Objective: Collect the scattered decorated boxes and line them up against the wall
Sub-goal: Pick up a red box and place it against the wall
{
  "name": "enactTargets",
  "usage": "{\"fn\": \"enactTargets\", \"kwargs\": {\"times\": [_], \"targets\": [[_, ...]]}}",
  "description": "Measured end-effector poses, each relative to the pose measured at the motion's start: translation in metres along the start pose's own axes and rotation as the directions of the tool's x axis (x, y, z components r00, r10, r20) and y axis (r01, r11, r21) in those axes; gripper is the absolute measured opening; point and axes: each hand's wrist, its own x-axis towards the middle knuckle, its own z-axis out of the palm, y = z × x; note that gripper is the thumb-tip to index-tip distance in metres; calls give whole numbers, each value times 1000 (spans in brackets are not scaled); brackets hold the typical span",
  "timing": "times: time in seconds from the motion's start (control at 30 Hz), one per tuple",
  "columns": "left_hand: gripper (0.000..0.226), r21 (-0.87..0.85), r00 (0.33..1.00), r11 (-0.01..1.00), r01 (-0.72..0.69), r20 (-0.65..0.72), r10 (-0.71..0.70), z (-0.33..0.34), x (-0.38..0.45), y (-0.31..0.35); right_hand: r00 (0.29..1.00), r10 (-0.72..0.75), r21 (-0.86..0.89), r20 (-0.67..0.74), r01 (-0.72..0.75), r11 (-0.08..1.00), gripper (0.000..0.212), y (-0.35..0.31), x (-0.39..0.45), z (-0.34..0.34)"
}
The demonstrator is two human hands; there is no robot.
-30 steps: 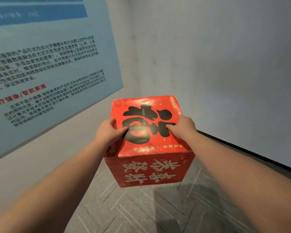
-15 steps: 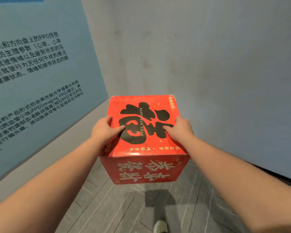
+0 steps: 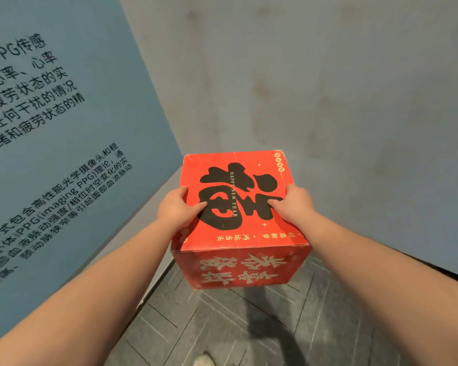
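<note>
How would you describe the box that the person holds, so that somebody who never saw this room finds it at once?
Look at the corner where the blue text panel meets the grey wall. In front of it, above the grey floor, the left hand and right hand hold a red cube-shaped box. Its top carries one big black character and "HAPPY NEW YEAR".

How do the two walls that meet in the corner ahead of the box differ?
The left wall carries a blue panel printed with dark text, with a plain grey band below it; the right wall is bare grey with faint smudges. The left wall meets the floor in a pale base strip; the right wall ends in a dark one. Both rise from the same grey floor, and the red box is held between both hands before their corner.
</note>
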Motion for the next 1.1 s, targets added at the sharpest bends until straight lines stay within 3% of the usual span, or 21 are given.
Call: {"fn": "enactTargets", "kwargs": {"times": [0.27, 0.53, 0.8, 1.1], "targets": [[73, -40, 983, 994, -103, 149, 108, 43, 193, -23, 985, 147, -18, -92, -149, 989, 47, -26, 128, 59], [77, -19, 940, 980, -197, 280, 195, 127, 354, -74, 937, 315, 17, -152, -316, 949, 44, -17, 238, 165], [80, -26, 920, 984, -174, 351, 172, 270, 464, -135, 932, 347, 24, -105, -346, 938, 44, 59, 356, 281], [77, 14, 920, 977, -214, 339, 196, 433, 521, -214, 930, 355, 58, -94, -351, 934, 41, 162, 424, 413]]}}
